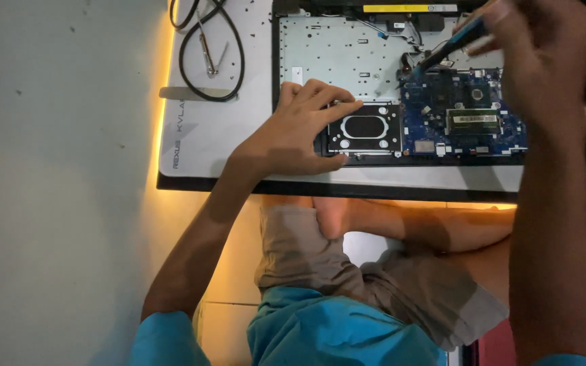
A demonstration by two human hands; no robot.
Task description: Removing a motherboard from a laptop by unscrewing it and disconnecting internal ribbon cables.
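An opened laptop (347, 61) lies on a white mat (205, 135), its base plate and blue circuit board (462, 115) exposed. My left hand (296, 129) rests flat on the laptop's near-left corner, fingers spread beside the metal drive bracket (364, 129). My right hand (544, 47) is raised at the upper right and grips a blue-handled screwdriver (452, 46). Its dark tip points down-left onto the top edge of the circuit board.
A black cable loop (208, 47) and a metal tool lie on the mat's far left part. The mat's near edge glows orange over a white floor. My crossed legs in grey shorts (347, 271) sit just below the mat.
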